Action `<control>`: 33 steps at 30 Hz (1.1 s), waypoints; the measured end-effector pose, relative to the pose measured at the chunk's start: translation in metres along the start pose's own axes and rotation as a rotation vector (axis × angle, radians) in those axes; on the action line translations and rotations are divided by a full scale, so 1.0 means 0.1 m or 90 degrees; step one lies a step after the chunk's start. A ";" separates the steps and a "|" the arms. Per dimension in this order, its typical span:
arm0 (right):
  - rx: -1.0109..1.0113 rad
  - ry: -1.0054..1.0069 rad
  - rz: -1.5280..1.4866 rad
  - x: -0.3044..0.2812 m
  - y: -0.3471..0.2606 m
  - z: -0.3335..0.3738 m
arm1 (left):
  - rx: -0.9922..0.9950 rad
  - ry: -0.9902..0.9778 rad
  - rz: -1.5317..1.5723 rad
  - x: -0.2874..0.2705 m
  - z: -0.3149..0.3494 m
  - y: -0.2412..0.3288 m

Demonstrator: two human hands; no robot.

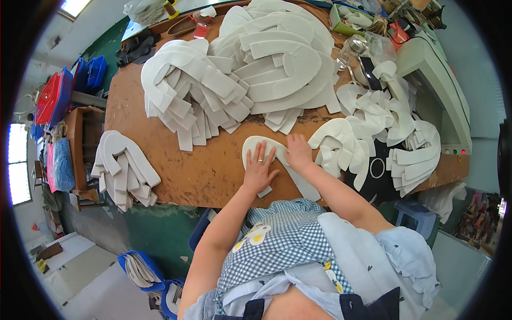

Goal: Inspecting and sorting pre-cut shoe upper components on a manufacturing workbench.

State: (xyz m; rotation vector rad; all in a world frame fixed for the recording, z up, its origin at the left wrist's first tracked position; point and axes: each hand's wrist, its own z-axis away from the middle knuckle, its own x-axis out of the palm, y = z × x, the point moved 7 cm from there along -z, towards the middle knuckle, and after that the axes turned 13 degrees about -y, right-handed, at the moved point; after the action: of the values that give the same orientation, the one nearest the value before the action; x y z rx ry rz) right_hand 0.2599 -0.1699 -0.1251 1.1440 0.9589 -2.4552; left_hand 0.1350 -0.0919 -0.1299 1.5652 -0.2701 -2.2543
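Observation:
A U-shaped white piece (305, 185), flat like foam or padded sheet, lies on the brown table in front of me, its curved end away from me. My left hand (258, 168) rests on its left part, fingers spread and palm down. On the curve's right side, my right hand (300, 153) has its fingers bent and pressed together at the piece's edge. Its fingertips are partly hidden. Just right of this hand is a pile of curved white pieces (341, 140).
Large stacks of similar pieces (288, 58) (186, 80) cover the table's far side. A smaller stack (125, 165) sits at the left edge. At right are a black sheet (368, 184) with a white ring, another stack (421, 154), and a pale machine (440, 80).

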 end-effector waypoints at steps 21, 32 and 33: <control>-0.215 -0.054 0.309 0.40 -0.25 0.65 | -0.100 0.103 0.052 0.20 0.56 -0.15; -0.236 0.008 0.356 0.51 -0.94 -0.32 | -0.266 0.281 0.292 -0.10 0.39 -0.51; -0.234 0.009 0.357 0.47 -0.96 -0.38 | -0.316 0.250 0.325 -0.07 0.39 -0.52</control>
State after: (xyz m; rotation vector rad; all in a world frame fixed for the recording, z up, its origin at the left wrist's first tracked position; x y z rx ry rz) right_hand 0.2046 -0.0716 -0.1352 1.1119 0.8926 -1.7491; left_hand 0.0904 -0.0437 -0.1287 1.4212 0.0087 -1.4497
